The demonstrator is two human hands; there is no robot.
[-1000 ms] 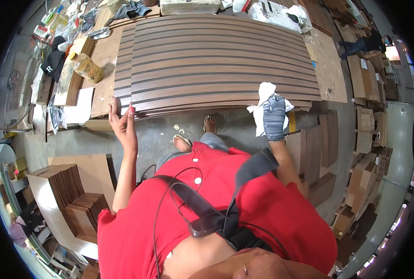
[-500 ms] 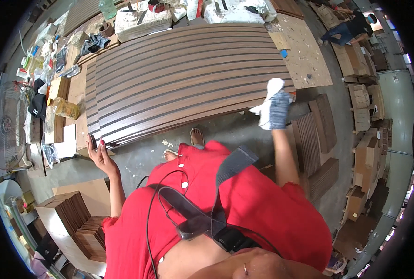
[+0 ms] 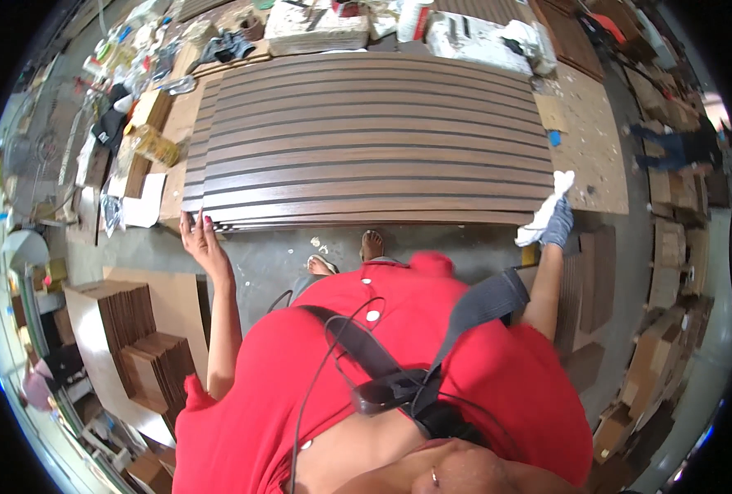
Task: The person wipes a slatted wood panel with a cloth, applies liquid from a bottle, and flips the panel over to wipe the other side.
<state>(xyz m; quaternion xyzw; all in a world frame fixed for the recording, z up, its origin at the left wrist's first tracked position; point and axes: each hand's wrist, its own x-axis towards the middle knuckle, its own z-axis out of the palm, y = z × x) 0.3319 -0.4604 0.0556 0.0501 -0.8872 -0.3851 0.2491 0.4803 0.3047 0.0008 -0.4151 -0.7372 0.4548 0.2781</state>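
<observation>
A wide brown slatted wood panel [image 3: 374, 136] with dark grooves lies across the workbench in front of me. My left hand [image 3: 204, 243] is bare, its fingers stretched out and touching the panel's near left corner. At the near right corner is my right hand [image 3: 557, 226], in a grey glove, closed around a white cloth [image 3: 547, 212]. The cloth hangs along the panel's right end. Panel edges below the top one show at the near side, so it seems to lie on others.
White blocks [image 3: 316, 33] and a white bottle [image 3: 413, 20] stand behind the panel. A jar of yellowish liquid [image 3: 153, 145] lies at the left among clutter. Stacked cardboard [image 3: 112, 313] is at lower left, slatted pieces [image 3: 598, 276] at right. A person [image 3: 678, 148] is far right.
My view has shifted, so the bench sits squarer in front of me. My right hand with the cloth has moved toward the panel's near right corner. The left hand stays at its corner.
</observation>
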